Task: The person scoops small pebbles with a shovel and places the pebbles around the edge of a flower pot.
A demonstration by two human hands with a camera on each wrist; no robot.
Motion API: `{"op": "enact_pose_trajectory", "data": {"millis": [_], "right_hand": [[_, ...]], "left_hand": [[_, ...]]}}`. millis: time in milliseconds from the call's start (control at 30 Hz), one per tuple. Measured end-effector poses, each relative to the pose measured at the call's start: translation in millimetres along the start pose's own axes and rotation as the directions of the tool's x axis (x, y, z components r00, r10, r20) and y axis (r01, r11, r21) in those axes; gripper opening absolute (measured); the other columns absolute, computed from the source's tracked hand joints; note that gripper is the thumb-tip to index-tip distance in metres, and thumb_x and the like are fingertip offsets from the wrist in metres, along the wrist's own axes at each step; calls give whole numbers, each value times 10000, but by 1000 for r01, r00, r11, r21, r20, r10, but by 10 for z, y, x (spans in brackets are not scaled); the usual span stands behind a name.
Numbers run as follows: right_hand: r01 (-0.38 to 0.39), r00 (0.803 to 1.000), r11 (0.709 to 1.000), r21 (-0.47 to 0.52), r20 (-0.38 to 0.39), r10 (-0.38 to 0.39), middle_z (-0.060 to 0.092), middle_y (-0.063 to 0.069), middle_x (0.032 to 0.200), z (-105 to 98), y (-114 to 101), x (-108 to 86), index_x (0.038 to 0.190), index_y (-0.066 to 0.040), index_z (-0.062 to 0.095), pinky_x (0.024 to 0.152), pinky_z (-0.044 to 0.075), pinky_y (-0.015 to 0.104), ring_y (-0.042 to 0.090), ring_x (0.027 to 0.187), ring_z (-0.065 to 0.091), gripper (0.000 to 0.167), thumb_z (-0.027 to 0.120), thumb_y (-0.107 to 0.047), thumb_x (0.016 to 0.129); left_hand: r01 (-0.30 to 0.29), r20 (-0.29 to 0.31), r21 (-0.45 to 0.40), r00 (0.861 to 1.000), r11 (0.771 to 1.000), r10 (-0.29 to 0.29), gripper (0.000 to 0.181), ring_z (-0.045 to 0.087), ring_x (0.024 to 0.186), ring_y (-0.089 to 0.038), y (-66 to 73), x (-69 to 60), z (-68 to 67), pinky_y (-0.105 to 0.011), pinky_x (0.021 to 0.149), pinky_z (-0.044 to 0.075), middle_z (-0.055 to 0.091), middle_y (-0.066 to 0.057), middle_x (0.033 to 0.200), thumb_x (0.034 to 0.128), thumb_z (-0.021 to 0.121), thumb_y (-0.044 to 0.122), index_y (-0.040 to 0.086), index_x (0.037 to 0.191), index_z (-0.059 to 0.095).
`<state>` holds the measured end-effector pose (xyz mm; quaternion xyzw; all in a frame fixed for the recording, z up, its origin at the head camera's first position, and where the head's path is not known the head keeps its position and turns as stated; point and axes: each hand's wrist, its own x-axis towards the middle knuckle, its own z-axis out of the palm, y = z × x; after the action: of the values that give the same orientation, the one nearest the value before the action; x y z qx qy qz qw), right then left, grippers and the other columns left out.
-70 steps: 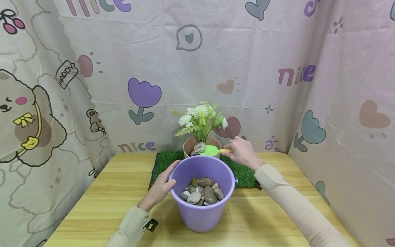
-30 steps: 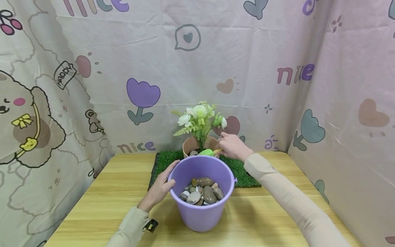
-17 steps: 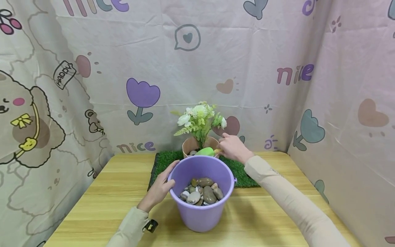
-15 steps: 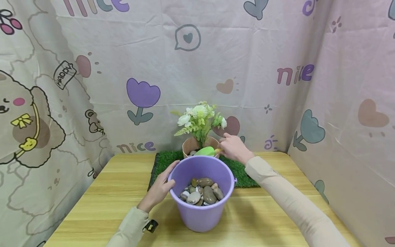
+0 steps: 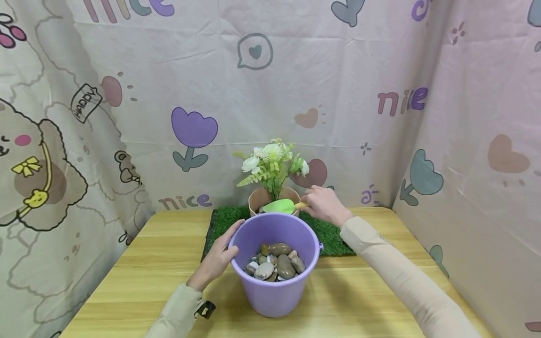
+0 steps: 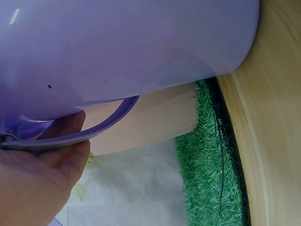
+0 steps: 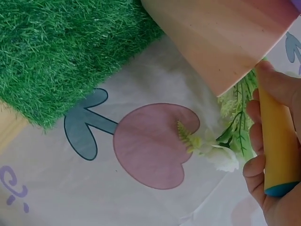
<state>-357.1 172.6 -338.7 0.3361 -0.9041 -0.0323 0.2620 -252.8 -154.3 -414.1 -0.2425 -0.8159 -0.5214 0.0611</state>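
Note:
In the head view my right hand (image 5: 326,205) grips a small trowel by its yellow handle (image 7: 278,136). The trowel's green blade (image 5: 279,206) lies over the mouth of a pinkish plant pot (image 5: 292,195), with no stone visible on it. White flowers and green fern leaves (image 5: 270,162) stand in the pot. Closer to me is a purple bucket (image 5: 274,295) holding several smooth stones (image 5: 285,266). My left hand (image 5: 217,258) holds the bucket's left rim; the left wrist view shows its fingers curled around the bucket's handle (image 6: 108,123) as well.
The pot stands on a green artificial grass mat (image 5: 334,239) at the back of the wooden table (image 5: 148,281). A printed cloth (image 5: 338,70) hangs behind and at both sides. The bucket hides the pot's lower part.
A stone lay at the trowel's tip over the pot; the blade then tipped down into the pot, the stone left it, and the blade has since risen slightly. My left hand has stayed put.

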Motion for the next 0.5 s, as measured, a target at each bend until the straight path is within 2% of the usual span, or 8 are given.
{"op": "enact_pose_trajectory", "data": {"millis": [133, 267, 500], "right_hand": [[-32, 999, 999, 24, 13, 32, 612, -87, 787, 20, -1, -51, 921, -231, 770, 517, 450, 300, 117, 654, 564, 151, 713, -361, 869], [-64, 998, 997, 52, 26, 62, 557, -99, 747, 22, -4, -98, 980, -208, 769, 479, 389, 246, 72, 560, 488, 196, 720, -358, 864], [-105, 994, 990, 94, 29, 102, 566, -102, 739, -13, -7, -154, 995, -192, 773, 480, 373, 237, 58, 554, 465, 234, 724, -375, 857]], "left_hand": [[-1, -5, -4, 1000, 1000, 1, 739, 549, 1264, -321, -2, -3, 3, -347, 957, 501, 408, -112, 1534, 843, 437, 58, 193, 1553, 285], [3, -2, -5, 1000, 1000, -3, 738, 549, 1263, -322, 3, -3, 4, -343, 951, 501, 404, -112, 1536, 845, 433, 57, 191, 1554, 282], [11, 2, -9, 1000, 1000, -11, 735, 550, 1262, -326, 6, -1, 2, -341, 946, 504, 400, -106, 1539, 852, 429, 55, 201, 1555, 275]]}}
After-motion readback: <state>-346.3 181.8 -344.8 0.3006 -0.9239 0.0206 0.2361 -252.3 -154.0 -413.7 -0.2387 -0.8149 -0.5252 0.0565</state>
